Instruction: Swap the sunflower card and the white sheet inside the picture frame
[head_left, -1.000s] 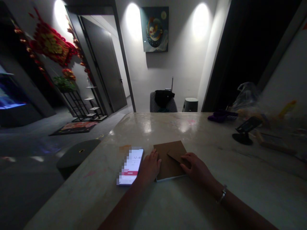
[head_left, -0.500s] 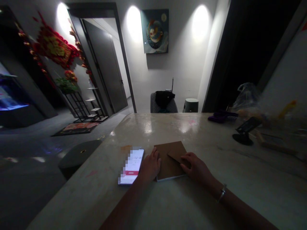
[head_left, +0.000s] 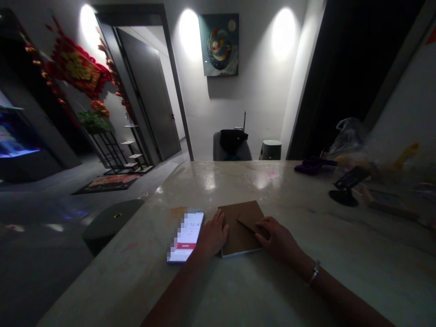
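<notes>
A brown-covered notebook or pad point(head_left: 238, 243) with a white lower edge lies flat on the table. My left hand point(head_left: 213, 234) rests on its left edge, fingers stretched forward and holding nothing. Over the right half of the cover, my right hand point(head_left: 275, 236) pinches a small brown piece of card or paper point(head_left: 254, 223). This piece has a dark, slanting edge and matches the cover's colour; whether it is loose or joined to the cover I cannot tell. Just left of my left hand lies a phone point(head_left: 187, 234) with a lit screen, partly blurred out.
The pale, glossy table point(head_left: 218, 290) reaches toward a grey chair point(head_left: 231, 147) with black cloth on it. At right stand a black phone stand point(head_left: 345, 186), a purple cloth point(head_left: 313, 165) and a clear plastic bag point(head_left: 349, 136). A dark stool point(head_left: 114, 220) sits by the left edge.
The brown piece in my right hand has tilted slightly, so its edge looks darker and thinner. Both hands stay in nearly the same place.
</notes>
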Demonstrator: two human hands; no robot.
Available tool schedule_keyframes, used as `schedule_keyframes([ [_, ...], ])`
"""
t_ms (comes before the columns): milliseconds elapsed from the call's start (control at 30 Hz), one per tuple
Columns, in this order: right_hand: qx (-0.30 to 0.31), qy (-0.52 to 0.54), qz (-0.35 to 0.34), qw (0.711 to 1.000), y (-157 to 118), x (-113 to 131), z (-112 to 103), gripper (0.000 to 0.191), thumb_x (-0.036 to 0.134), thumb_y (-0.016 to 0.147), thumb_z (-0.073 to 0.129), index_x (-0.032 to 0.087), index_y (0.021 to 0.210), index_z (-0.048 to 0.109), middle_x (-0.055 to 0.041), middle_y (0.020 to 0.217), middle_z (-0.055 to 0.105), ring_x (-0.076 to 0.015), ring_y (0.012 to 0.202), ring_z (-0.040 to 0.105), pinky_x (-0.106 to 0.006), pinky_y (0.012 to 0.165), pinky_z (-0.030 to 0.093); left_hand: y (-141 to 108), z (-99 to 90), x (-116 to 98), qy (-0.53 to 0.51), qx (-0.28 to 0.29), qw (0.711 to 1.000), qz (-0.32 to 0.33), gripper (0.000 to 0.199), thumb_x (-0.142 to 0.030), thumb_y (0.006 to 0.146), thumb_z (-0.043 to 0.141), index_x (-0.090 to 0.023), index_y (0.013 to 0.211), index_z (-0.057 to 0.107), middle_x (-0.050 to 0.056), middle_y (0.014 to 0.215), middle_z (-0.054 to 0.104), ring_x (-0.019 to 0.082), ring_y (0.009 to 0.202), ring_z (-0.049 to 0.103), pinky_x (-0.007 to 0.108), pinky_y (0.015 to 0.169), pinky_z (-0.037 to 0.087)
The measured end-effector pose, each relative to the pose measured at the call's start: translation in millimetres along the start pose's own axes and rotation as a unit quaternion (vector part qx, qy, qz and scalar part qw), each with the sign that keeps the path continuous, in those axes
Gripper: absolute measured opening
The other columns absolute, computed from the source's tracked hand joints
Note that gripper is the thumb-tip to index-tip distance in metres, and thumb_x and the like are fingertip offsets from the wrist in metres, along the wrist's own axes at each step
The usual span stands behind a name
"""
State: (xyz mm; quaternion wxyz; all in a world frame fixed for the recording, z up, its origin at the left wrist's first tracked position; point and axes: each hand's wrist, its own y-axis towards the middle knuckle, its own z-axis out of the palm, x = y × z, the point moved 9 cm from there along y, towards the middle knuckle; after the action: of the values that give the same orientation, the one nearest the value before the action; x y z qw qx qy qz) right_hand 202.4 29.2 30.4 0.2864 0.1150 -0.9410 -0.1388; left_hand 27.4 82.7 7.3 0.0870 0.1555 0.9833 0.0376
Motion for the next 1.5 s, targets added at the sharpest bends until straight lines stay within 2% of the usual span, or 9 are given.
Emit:
schedule_keyframes([
  [133, -0.001, 0.000, -0.003, 1.000, -0.2, 1.3, -1.4, 0.029, 0.028, 0.074, 0.053, 0.017, 0.100, 0.059, -0.0098, 0.100, 0.056, -0.0182, 0.083, 0.059, -0.029, 0.072, 0.048, 0.9, -2.1, -1.2, 0.009, -0.001, 1.000, -0.005, 0.048, -0.035, 0.084, 0.027, -0.016, 0.127, 0.035, 0.007, 0.139, 0.028, 0.023, 0.110, 0.047, 0.036, 0.091, 0.036],
  [333, 0.006, -0.005, 0.001, 1.000, 1.4, 0.3, 0.2, 0.028, 0.026, 0.074, 0.053, 0.018, 0.101, 0.058, -0.0095, 0.101, 0.056, -0.0181, 0.083, 0.059, -0.030, 0.073, 0.048, 7.6, -0.3, -3.1, 0.037, 0.008, 0.999, -0.006, 0.049, -0.035, 0.084, 0.025, -0.014, 0.127, 0.034, 0.009, 0.142, 0.022, 0.024, 0.100, 0.054, 0.037, 0.084, 0.041],
  [600, -0.014, 0.018, -0.009, 1.000, 6.3, -1.6, -3.5, 0.026, 0.026, 0.073, 0.055, 0.019, 0.098, 0.059, -0.0085, 0.100, 0.056, -0.0179, 0.084, 0.059, -0.031, 0.075, 0.048, 10.8, -2.0, -1.4, 0.034, -0.011, 0.999, 0.003, 0.047, -0.036, 0.084, 0.027, -0.016, 0.126, 0.036, 0.007, 0.139, 0.030, 0.023, 0.102, 0.053, 0.035, 0.086, 0.041],
  [933, -0.002, 0.006, -0.001, 1.000, 8.1, -0.9, 1.8, 0.029, 0.028, 0.075, 0.052, 0.018, 0.101, 0.059, -0.0093, 0.102, 0.056, -0.0182, 0.084, 0.059, -0.029, 0.074, 0.049, 9.4, -1.6, 2.5, 0.011, -0.014, 1.000, -0.010, 0.049, -0.036, 0.085, 0.025, -0.013, 0.127, 0.036, 0.009, 0.140, 0.026, 0.024, 0.107, 0.050, 0.036, 0.091, 0.037],
  [1133, 0.000, -0.003, -0.006, 1.000, 6.9, 1.3, 9.1, 0.029, 0.027, 0.076, 0.051, 0.019, 0.103, 0.058, -0.0099, 0.104, 0.054, -0.0191, 0.085, 0.058, -0.031, 0.074, 0.049, 2.7, 1.7, 10.4, -0.047, 0.053, 0.998, 0.002, 0.058, -0.043, 0.081, 0.033, -0.014, 0.131, 0.029, 0.008, 0.143, 0.017, 0.023, 0.123, 0.033, 0.035, 0.099, 0.027],
  [1333, 0.016, 0.021, -0.023, 0.999, 6.5, 0.0, 12.7, 0.035, 0.026, 0.073, 0.056, 0.018, 0.108, 0.054, -0.0100, 0.108, 0.051, -0.0201, 0.094, 0.055, -0.033, 0.083, 0.045, -9.5, 3.6, 12.5, -0.094, 0.159, 0.982, 0.025, 0.091, -0.055, 0.062, 0.054, -0.013, 0.135, 0.019, 0.009, 0.144, 0.005, 0.024, 0.129, 0.018, 0.033, 0.102, 0.022],
  [1500, 0.018, 0.043, -0.027, 0.999, 6.9, -5.6, 19.7, 0.043, 0.026, 0.073, 0.057, 0.019, 0.114, 0.048, -0.0111, 0.115, 0.049, -0.0214, 0.103, 0.051, -0.037, 0.091, 0.041, -13.5, -1.4, 12.7, -0.105, 0.192, 0.975, 0.023, 0.098, -0.052, 0.056, 0.060, -0.012, 0.135, 0.017, 0.011, 0.144, 0.001, 0.024, 0.130, 0.013, 0.033, 0.102, 0.021],
])
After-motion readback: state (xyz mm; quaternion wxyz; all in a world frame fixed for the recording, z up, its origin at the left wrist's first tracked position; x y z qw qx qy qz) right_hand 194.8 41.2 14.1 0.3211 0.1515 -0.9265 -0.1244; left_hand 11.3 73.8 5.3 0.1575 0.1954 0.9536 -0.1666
